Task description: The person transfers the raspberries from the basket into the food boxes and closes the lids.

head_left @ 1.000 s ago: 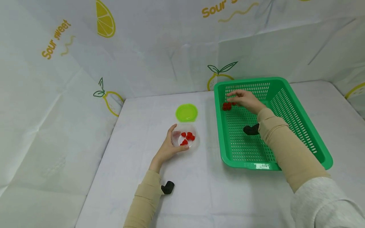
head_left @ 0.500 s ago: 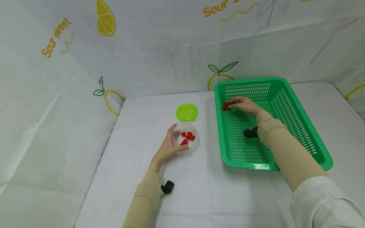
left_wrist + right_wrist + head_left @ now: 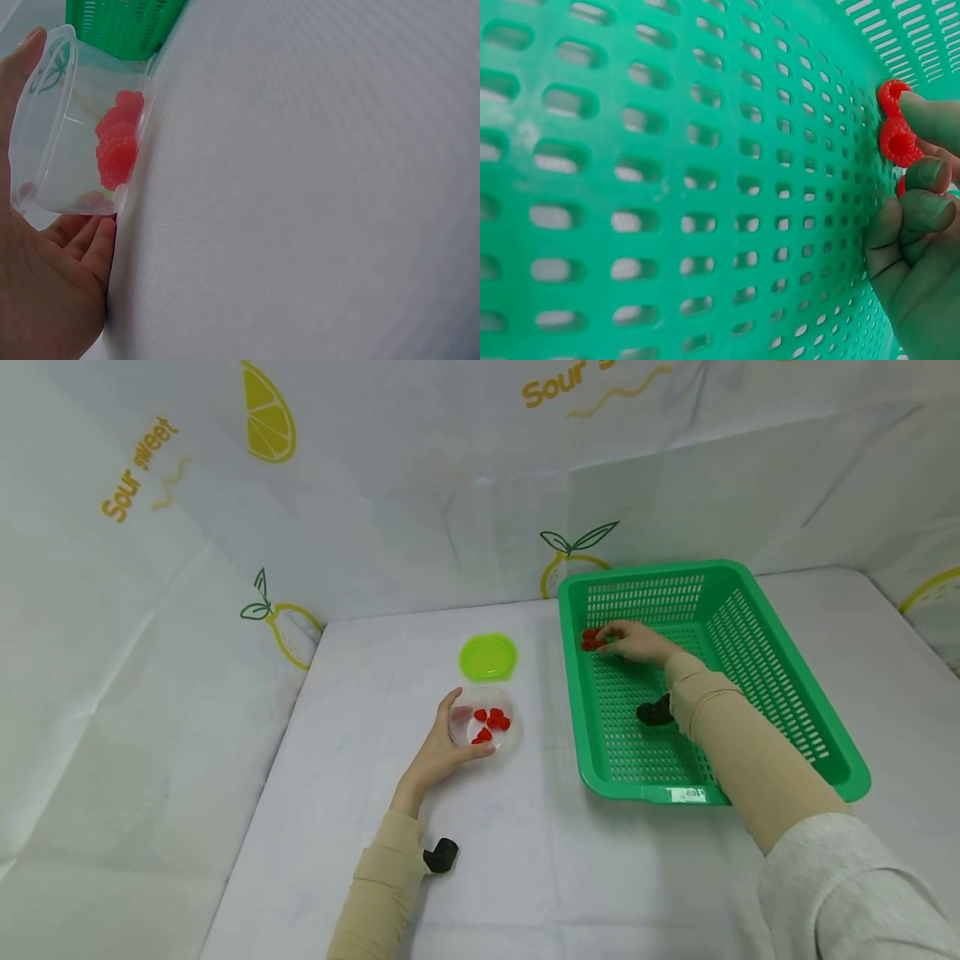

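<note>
My left hand [image 3: 437,755] holds a small clear plastic tub [image 3: 64,150] on the white-covered table, thumb on one side and fingers on the other. Several red raspberries [image 3: 118,146] lie in the bottom of the tub. Inside the green basket [image 3: 576,710], my right hand [image 3: 636,642] reaches to its far left corner. More raspberries [image 3: 898,141] sit together there by the basket wall. In the right wrist view, one fingertip overlaps the upper raspberry and other fingertips lie just below the second, with a gap between them. Part of the cluster is hidden behind the fingers.
A bright green lid [image 3: 488,657] lies flat on the table just beyond the tub. The basket has raised, slotted walls and stands to the right of the tub. A white cloth [image 3: 420,485] with lemon prints hangs behind the table.
My right hand has lowered into the basket corner and drawn slightly nearer, its fingertips coming down to the raspberries. The left hand and the tub stay in place.
</note>
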Demonstrator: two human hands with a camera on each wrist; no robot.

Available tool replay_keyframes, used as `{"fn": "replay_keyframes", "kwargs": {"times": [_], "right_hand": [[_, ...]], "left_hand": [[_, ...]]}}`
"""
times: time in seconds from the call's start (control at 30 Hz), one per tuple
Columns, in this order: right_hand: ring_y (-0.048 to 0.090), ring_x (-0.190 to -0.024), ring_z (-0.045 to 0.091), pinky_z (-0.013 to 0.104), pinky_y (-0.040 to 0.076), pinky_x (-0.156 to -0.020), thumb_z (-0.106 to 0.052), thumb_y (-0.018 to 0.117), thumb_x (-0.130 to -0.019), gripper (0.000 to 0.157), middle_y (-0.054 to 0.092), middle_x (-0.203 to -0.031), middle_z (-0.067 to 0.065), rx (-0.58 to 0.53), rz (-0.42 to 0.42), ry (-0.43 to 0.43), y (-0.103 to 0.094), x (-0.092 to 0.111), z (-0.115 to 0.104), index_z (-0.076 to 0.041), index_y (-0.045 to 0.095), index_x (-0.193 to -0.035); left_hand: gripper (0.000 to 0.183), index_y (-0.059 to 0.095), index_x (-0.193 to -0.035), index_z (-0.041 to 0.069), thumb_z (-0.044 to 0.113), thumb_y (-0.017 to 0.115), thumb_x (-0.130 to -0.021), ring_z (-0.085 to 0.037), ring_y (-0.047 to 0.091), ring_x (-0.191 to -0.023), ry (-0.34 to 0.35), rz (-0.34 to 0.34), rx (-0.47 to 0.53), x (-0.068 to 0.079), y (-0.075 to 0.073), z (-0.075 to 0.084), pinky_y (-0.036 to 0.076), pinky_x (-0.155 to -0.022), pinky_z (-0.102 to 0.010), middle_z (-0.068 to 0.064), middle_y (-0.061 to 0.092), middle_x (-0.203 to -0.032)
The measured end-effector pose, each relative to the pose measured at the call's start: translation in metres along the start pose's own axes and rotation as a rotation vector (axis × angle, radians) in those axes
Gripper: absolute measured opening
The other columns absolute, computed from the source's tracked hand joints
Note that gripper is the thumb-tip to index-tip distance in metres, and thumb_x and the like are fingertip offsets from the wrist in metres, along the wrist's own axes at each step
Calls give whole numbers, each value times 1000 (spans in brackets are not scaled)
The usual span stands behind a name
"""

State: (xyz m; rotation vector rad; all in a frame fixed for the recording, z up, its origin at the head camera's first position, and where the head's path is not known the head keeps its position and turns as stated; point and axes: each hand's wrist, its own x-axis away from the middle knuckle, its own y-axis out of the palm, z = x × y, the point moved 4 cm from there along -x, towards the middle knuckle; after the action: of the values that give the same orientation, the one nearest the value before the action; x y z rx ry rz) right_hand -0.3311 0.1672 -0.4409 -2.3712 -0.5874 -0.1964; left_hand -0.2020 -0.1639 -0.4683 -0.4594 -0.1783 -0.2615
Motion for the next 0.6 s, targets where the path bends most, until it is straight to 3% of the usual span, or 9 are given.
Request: {"fn": "replay_keyframes", "kwargs": {"times": [0.13,0.3,0.6], "right_hand": [[38,-123,41,53,42,-95,-19,55,-93,48,31,-142,25,-19,3,6,0,-1,2,-3,38,-135],[45,-112,37,48,45,-88,-20,57,-92,49,38,-137,25,37,7,0,0,-4,5,-1,41,-134],[46,-107,38,47,44,-83,-16,55,-92,44,39,-135,28,114,9,-20,1,-4,1,1,45,-131]], "left_hand": [[100,13,-145,40,36,80,-71,-21,25,-140,3,11,5,0,0,-2,21,-114,-54,2,36,-144],[100,14,-140,48,47,81,-65,-19,25,-139,29,29,9,-3,0,-7,22,-113,-55,6,38,-141],[102,14,-142,45,47,81,-65,-20,28,-137,39,34,11,-5,0,-10,25,-112,-55,5,38,-141]]}}
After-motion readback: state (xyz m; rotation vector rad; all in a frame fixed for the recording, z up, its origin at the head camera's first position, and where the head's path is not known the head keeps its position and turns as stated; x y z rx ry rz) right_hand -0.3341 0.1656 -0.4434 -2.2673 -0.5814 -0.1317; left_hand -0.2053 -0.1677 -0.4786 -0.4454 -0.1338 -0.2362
